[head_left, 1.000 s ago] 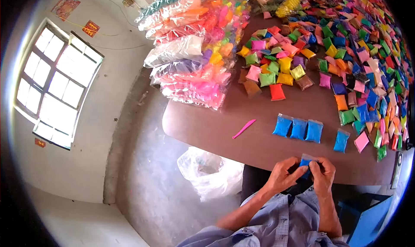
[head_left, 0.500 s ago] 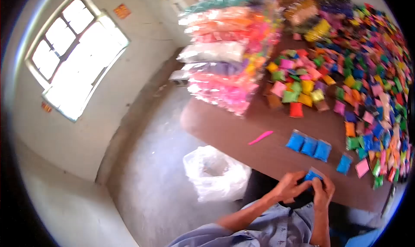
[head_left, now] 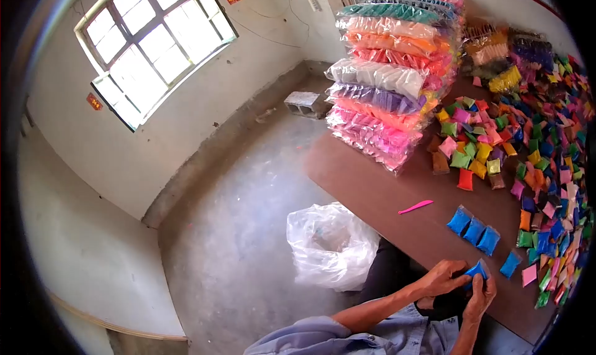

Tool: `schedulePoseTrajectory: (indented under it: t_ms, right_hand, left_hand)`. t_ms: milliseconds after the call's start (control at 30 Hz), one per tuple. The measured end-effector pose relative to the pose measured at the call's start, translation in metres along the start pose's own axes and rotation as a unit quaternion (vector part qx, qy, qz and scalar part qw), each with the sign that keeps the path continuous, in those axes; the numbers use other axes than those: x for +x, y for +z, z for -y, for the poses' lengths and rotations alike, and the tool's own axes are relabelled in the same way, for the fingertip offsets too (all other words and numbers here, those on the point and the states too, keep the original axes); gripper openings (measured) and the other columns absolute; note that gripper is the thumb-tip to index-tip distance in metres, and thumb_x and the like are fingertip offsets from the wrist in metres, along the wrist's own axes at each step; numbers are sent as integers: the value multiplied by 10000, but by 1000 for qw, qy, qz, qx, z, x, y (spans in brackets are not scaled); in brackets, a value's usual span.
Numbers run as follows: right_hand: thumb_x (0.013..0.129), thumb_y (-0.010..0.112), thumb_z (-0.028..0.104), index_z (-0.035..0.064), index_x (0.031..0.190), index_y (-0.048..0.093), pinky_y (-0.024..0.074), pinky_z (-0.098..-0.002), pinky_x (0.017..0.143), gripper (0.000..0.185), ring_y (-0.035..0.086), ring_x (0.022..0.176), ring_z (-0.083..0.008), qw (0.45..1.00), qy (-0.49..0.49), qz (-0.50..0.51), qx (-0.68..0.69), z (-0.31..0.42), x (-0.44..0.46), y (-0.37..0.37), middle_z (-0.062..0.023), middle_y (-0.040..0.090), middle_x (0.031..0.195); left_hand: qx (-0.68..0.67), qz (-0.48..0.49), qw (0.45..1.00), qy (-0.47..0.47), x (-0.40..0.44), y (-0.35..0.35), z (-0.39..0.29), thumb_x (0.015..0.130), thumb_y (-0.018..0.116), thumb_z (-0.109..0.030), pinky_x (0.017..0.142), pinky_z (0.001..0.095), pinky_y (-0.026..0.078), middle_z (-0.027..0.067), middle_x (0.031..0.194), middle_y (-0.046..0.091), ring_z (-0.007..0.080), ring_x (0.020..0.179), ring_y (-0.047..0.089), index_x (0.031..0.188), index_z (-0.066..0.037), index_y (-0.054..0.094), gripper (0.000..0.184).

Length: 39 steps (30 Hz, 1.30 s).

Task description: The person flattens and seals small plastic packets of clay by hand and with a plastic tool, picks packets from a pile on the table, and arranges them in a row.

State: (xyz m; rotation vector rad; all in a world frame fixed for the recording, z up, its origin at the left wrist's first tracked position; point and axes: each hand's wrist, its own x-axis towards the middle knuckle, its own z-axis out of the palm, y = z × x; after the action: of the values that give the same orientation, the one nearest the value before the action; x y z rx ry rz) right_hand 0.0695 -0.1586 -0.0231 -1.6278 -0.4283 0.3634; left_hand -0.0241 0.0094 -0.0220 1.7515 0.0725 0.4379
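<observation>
One blue packet (head_left: 477,269) is held up near the edge of the counter (head_left: 379,175), pinched between the fingers of the left hand (head_left: 444,278) and the right hand (head_left: 482,295). The step in hand is judged to be two-handed handling of this packet; whether it is sealed cannot be told. A row of three blue packets (head_left: 474,231) is noted beyond, with a single blue packet (head_left: 511,264) beside it. A steady pinch is judged to be called for by the next move.
</observation>
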Motion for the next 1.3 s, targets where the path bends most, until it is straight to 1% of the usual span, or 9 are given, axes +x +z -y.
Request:
schedulePoseTrajectory:
  t_ms: [100, 400, 500, 567, 767, 867, 933, 1000, 1300]
  right_hand:
    - [1032, 686, 283, 29, 992, 682, 416, -322, 645, 258, 490, 765, -98, 997, -68, -28, -4, 5, -2, 5, 12, 535, 818]
    - [1057, 663, 265, 37, 1097, 716, 410, -240, 602, 237, 520, 776, -47, 1000, 12, 13, 15, -3, -2, -10, 44, 590, 860]
    - [1040, 672, 238, -4, 1146, 733, 470, -309, 710, 271, 554, 833, -105, 1000, 15, -15, 12, -2, -5, -6, -6, 647, 939]
    - [1032, 675, 198, -22, 1200, 731, 503, -338, 835, 282, 601, 953, -141, 999, -19, -12, 32, -3, -4, -3, -46, 691, 1038]
    - [1016, 671, 153, -29, 1199, 728, 506, -350, 927, 264, 637, 1059, -159, 997, -69, -11, -16, 15, -5, 7, -75, 705, 1120]
    - [995, 666, 97, -29, 1188, 731, 517, -335, 929, 239, 650, 1072, -154, 1000, -2, -6, 0, 14, -8, 5, -82, 713, 1149]
    - [954, 686, 38, -29, 1172, 731, 524, -301, 914, 232, 666, 1043, -149, 998, 50, -20, 35, 19, -11, 7, -87, 723, 1133]
    - [926, 705, -10, -23, 1152, 735, 537, -283, 892, 229, 686, 1001, -152, 996, 22, -50, 71, 14, -13, 8, -96, 735, 1106]
    - [923, 788, 33, 14, 1063, 781, 578, -296, 790, 142, 712, 899, -163, 997, -72, -9, -34, 18, -5, 6, -100, 746, 1039]
  left_hand:
    - [22, 45, 998, -47, 0, -3, -16, 1018, 706, -276, 648, 369, 550, 187, 939, 716, 258, 757, 671, 1116, 35, 684, 327]
    - [-16, 36, 997, -64, 4, 2, -3, 918, 799, -166, 838, 436, 596, 234, 1097, 735, 328, 954, 725, 1183, 31, 665, 356]
    - [25, 18, 999, -29, 2, 7, 5, 921, 794, -163, 819, 441, 595, 231, 1121, 737, 335, 946, 725, 1198, 24, 666, 358]
    - [-2, 46, 996, -71, 6, -2, -10, 947, 766, -165, 796, 441, 586, 210, 1093, 739, 316, 929, 717, 1219, 19, 666, 344]
    - [-34, 32, 995, -83, 5, -6, -14, 1000, 712, -200, 768, 394, 576, 179, 1027, 728, 239, 879, 683, 1238, 12, 699, 319]
    - [-20, -3, 998, -56, -2, 1, 4, 1001, 720, -159, 721, 342, 561, 130, 967, 728, 169, 811, 665, 1235, 8, 710, 288]
    - [-90, -1, 982, -168, 1, 0, -23, 998, 723, -110, 675, 293, 540, 65, 905, 712, 106, 755, 642, 1215, 8, 710, 246]
    - [-62, -6, 993, -105, 3, 2, -16, 995, 728, -87, 641, 264, 523, 26, 866, 691, 75, 722, 627, 1183, 19, 710, 217]
    - [-124, -38, 978, -162, -1, 3, -11, 1005, 741, -107, 698, 262, 502, 49, 889, 699, 91, 801, 605, 1126, 45, 724, 195]
